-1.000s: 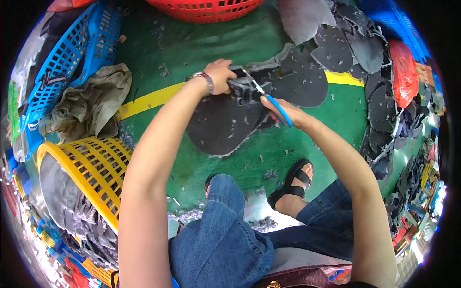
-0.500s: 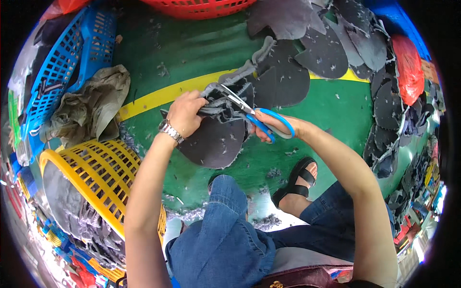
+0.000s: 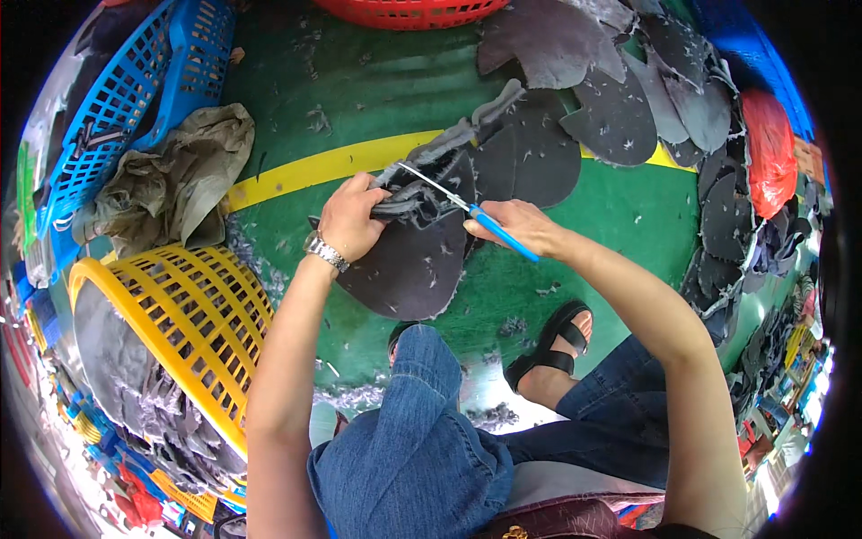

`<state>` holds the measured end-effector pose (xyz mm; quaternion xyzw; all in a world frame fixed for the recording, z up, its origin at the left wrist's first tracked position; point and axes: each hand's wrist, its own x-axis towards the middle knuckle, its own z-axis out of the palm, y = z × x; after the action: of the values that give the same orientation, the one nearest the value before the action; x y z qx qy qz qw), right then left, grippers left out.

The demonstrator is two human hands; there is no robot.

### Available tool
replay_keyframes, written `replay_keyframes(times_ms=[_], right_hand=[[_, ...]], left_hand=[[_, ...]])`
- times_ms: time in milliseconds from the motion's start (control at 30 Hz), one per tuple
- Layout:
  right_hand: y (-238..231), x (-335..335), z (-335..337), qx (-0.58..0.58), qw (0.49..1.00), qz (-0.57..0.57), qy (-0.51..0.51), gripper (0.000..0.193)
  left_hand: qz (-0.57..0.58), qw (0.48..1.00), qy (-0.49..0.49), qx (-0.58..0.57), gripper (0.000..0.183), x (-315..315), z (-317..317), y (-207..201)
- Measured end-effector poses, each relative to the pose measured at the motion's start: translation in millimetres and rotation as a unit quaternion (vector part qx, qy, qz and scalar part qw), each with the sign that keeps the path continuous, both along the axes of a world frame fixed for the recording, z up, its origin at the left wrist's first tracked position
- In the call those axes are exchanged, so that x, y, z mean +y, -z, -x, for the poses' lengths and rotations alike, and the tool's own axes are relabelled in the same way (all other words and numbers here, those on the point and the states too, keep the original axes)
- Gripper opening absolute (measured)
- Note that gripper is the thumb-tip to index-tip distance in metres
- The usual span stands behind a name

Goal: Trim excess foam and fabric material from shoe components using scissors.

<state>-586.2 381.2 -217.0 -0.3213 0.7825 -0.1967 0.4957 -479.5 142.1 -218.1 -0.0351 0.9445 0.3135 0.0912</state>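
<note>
My left hand (image 3: 353,217), with a metal watch on the wrist, is closed on the left edge of a bundle of dark grey fabric pieces (image 3: 426,199). Blue-handled scissors (image 3: 503,232) are in my right hand (image 3: 521,226), its fingers wrapped round the handles. Their blades point up and left over the bundle and look nearly closed. Below the bundle lies a rounded dark fabric piece (image 3: 409,274), and a fuzzy grey strip (image 3: 496,101) runs from the bundle's upper right. My left fingertips are partly hidden by the cloth.
A yellow basket (image 3: 193,296) of grey fabric lies tilted at left, below a crumpled olive cloth (image 3: 193,175) and a blue basket (image 3: 112,117). Dark cut pieces (image 3: 611,112) spread at upper right, near a red bag (image 3: 769,153). A red basket (image 3: 413,13) stands at the top.
The scissors have turned in my right hand, so the handles now show edge-on, and the blades have drawn closer together. My left hand keeps its hold on the fabric.
</note>
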Motion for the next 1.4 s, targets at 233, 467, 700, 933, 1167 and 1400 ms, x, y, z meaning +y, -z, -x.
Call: replay_keyframes(times_ms=[233,467,700,933,1167,1400], right_hand=[[1.5,-5.1,-6.9,-0.187,0.98,0.01,0.069,0.051],[13.2,0.4,-17.2,-0.097,0.995,0.009,0.0,0.072],[-3.5,-12.2,-13.2,0.018,0.996,-0.008,-0.083,0.07],[-1.8,27.8,2.1,-0.038,0.999,-0.014,0.011,0.063],[2.8,46.2,32.0,-0.217,0.958,-0.049,0.18,0.066],[16.7,12.7,26.7,-0.205,0.959,-0.026,0.194,0.064]], left_hand=[[0.037,0.995,0.013,-0.091,0.021,1.4,-3.3,-2.8],[0.04,0.998,-0.024,-0.043,0.022,9.1,-30.3,0.7],[0.033,0.995,-0.075,-0.065,0.025,2.6,-42.0,-0.4],[0.033,0.992,-0.066,-0.106,0.054,19.8,-54.8,-68.0],[-0.009,0.978,0.181,-0.107,0.032,41.1,-13.5,-116.5],[0.044,0.982,0.106,-0.15,0.037,0.8,82.6,18.3]])
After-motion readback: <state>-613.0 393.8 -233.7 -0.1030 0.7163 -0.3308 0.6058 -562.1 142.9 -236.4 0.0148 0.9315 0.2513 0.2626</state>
